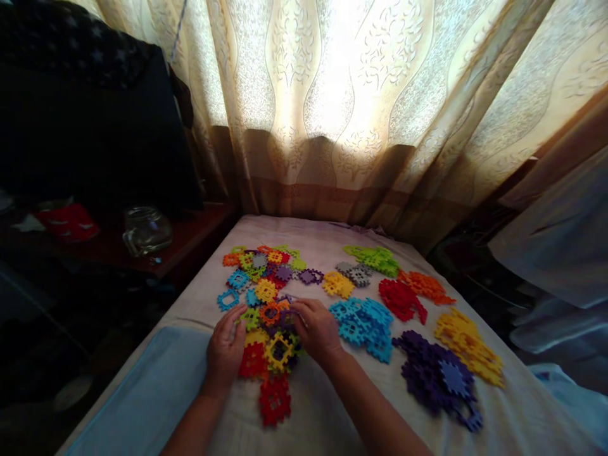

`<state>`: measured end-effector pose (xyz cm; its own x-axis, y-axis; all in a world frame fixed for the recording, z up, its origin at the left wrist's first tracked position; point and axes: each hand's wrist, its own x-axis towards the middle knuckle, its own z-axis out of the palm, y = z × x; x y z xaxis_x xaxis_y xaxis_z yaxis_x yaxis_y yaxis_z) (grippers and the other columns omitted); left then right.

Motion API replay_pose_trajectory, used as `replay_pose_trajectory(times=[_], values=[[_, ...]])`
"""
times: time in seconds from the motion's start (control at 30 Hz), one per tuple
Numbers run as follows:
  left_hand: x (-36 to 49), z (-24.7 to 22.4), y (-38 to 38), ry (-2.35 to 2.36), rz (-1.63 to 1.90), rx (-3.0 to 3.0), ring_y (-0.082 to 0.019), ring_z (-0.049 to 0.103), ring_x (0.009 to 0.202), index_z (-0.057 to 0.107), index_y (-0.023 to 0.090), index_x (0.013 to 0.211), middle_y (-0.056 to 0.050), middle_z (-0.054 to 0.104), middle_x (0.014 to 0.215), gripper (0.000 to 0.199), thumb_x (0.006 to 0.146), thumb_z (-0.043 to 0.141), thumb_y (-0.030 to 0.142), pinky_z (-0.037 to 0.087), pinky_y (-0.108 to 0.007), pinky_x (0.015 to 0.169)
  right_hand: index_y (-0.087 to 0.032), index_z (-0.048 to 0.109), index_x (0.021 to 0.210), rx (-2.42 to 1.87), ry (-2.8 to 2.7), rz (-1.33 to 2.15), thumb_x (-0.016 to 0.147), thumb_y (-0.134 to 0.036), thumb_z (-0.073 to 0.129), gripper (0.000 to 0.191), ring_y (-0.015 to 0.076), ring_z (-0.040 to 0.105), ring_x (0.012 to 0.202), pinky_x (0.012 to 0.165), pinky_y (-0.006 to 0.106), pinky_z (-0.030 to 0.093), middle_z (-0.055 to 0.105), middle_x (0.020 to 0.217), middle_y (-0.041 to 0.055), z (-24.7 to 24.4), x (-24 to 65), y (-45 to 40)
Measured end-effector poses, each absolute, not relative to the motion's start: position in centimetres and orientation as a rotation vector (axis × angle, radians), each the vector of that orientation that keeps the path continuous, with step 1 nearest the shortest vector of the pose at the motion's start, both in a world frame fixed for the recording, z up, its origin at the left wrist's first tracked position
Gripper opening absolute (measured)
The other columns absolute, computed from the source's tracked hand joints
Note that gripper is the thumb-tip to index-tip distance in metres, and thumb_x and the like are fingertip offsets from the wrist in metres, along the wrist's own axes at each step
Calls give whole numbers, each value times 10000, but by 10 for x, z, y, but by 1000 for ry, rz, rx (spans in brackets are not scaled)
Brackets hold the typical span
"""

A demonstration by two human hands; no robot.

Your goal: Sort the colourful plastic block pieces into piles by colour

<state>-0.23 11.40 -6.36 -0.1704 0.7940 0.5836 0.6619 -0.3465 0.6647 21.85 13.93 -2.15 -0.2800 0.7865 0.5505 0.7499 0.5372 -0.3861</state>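
Observation:
A mixed pile of gear-edged plastic interlocking tiles lies in front of me on the bed sheet. My left hand is at the pile's left edge, thumb and fingers curved but apart, beside a lime green tile. On the other side, my right hand reaches in with bent fingers over purple tiles; what its fingertips hold is hidden. Between the hands are an orange tile and a yellow tile. Red tiles lie closest to me.
Sorted by colour at the right are blue, dark purple, yellow, red, orange, grey and green tile heaps. A light blue cloth lies left. A glass jar stands on the side table.

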Motion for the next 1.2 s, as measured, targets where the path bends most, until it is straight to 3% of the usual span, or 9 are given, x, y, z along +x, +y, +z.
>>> replay_pose_trajectory(times=[0.17, 0.33, 0.5, 0.73, 0.9, 1.0, 1.1, 1.2], values=[[-6, -75, 121, 1793, 1594, 1849, -220, 559, 1225, 556, 204, 1244, -105, 618, 1277, 354, 922, 449, 304, 450, -436, 1059, -222, 633, 1196, -1190, -2328, 127, 861, -223, 578, 339, 236, 565, 1113, 968, 384, 434, 635, 1230, 96, -9, 169, 177], [-7, -82, 123, 1837, 1587, 1702, -235, 501, 1292, 469, 215, 1346, -129, 550, 1368, 412, 953, 406, 321, 427, -470, 1077, -274, 544, 1316, -1136, -2561, 82, 884, -390, 581, 449, 266, 421, 1287, 1027, 438, 365, 481, 1425, 97, -4, 121, 211], [-6, -82, 121, 1842, 1603, 1669, -231, 525, 1269, 452, 242, 1371, -108, 566, 1356, 421, 967, 377, 334, 473, -448, 1035, -313, 513, 1347, -1321, -2594, 101, 905, -533, 510, 494, 313, 350, 1341, 1052, 529, 296, 406, 1481, 98, -6, 105, 244], [-6, -82, 119, 1851, 1584, 1685, -229, 509, 1288, 454, 239, 1375, -105, 561, 1366, 427, 968, 383, 349, 463, -440, 1051, -252, 605, 1239, -1619, -2480, 60, 944, -503, 445, 419, 300, 395, 1295, 1019, 494, 332, 492, 1380, 132, -15, 146, 267], [-6, -82, 119, 1843, 1534, 1635, -233, 469, 1323, 446, 225, 1373, -104, 531, 1400, 435, 968, 380, 368, 423, -443, 1085, -171, 674, 1118, -1705, -2415, 0, 954, -368, 437, 349, 314, 444, 1240, 984, 462, 367, 530, 1326, 167, -11, 168, 273], [-5, -81, 118, 1828, 1524, 1625, -231, 462, 1329, 458, 216, 1361, -108, 530, 1400, 431, 966, 385, 373, 409, -439, 1097, -213, 616, 1223, -1620, -2480, 29, 937, -251, 439, 338, 282, 412, 1284, 1006, 445, 350, 496, 1402, 110, -8, 163, 280], [-6, -80, 118, 1818, 1528, 1623, -230, 468, 1324, 472, 213, 1344, -108, 536, 1394, 420, 965, 390, 374, 400, -438, 1104, -260, 537, 1317, -1541, -2563, 88, 881, -177, 497, 446, 260, 366, 1334, 1026, 439, 332, 479, 1443, 55, -8, 150, 288], [-7, -79, 118, 1823, 1523, 1623, -226, 475, 1317, 476, 224, 1343, -97, 543, 1386, 417, 962, 393, 374, 406, -429, 1100, -267, 551, 1293, -1549, -2607, 148, 840, -197, 565, 458, 261, 432, 1285, 1017, 444, 339, 552, 1378, 52, -7, 140, 292]])
